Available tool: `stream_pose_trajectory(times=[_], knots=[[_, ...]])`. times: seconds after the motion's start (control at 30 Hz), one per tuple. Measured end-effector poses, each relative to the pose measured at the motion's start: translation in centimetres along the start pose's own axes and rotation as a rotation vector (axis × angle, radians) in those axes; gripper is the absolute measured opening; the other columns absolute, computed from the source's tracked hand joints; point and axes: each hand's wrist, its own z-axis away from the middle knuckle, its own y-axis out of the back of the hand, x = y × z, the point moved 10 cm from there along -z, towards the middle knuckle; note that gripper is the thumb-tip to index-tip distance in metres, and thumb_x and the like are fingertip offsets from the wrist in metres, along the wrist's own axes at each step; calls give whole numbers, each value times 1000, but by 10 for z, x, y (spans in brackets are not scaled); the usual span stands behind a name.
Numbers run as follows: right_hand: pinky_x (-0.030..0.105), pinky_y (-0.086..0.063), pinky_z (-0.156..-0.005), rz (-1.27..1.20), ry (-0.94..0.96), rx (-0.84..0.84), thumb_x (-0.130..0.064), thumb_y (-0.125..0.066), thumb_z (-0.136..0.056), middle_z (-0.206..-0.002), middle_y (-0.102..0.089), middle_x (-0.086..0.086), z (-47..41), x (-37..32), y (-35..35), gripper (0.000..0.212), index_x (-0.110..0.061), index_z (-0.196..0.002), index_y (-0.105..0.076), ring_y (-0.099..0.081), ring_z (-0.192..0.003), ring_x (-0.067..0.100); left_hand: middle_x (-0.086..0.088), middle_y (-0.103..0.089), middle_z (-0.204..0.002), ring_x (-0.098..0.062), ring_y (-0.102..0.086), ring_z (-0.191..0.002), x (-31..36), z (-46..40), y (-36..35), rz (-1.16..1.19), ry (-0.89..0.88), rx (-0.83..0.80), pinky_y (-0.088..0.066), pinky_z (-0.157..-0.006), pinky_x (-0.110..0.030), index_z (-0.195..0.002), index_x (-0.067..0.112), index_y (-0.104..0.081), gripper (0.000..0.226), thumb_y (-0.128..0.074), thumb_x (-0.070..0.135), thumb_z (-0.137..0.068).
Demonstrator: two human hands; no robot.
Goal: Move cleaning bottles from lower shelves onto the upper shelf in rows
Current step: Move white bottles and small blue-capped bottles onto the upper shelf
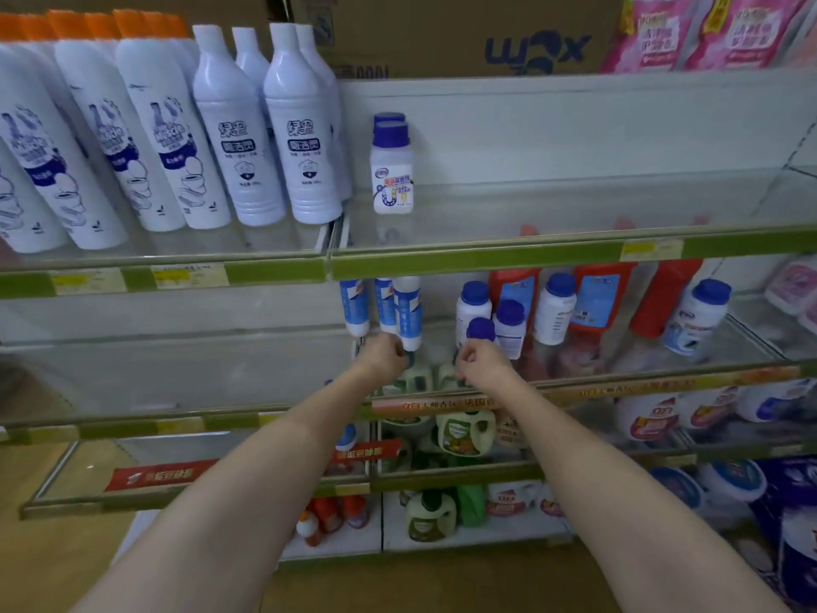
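Two small white bottles with blue caps (392, 170) stand one behind the other on the upper shelf (486, 254), right of tall white bottles (305, 139). On the second shelf (663, 369) stand three blue-and-white bottles (353, 305) and several small blue-capped bottles (556, 308). My left hand (383, 355) curls around the base of the nearest blue-and-white bottle (409, 314). My right hand (479, 359) grips a small blue-capped bottle (481, 328) just below its cap; its body is hidden by my fingers.
Red bottles (594, 298) stand behind the small ones. The upper shelf's right part is bare glass. A cardboard box (464, 33) and pink packs (707, 33) sit on top. Green jugs (464, 431) and white tubs (654, 418) fill lower shelves.
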Motion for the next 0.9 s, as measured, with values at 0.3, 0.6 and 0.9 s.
stream_pose_trajectory(times=[0.3, 0.6, 0.9], knots=[[32, -43, -80, -43, 27, 45, -19, -68, -88, -103, -62, 4, -42, 55, 33, 19, -18, -101, -54, -60, -97, 24, -3, -58, -80, -20, -56, -77, 49, -47, -62, -117, -51, -34, -43, -68, -31, -77, 17, -52, 20, -58, 13, -95], [47, -40, -108, 168, 190, -50, -10, -75, -76, -137, -44, 11, -87, 56, 24, 76, -17, -141, -38, -44, -127, 36, -6, -63, -83, -23, -61, -81, 37, -55, -96, 2, 86, 25, -47, -69, -31, -85, 10, -62, 11, -58, 15, -94], [42, -41, -102, 199, 266, -121, -46, -90, -63, -137, -47, 7, -93, 52, 7, 84, -20, -130, -47, -47, -125, 30, -4, -64, -84, -22, -64, -84, 19, -48, -107, 45, 183, 48, -50, -73, -33, -90, 12, -63, 6, -58, 14, -93]])
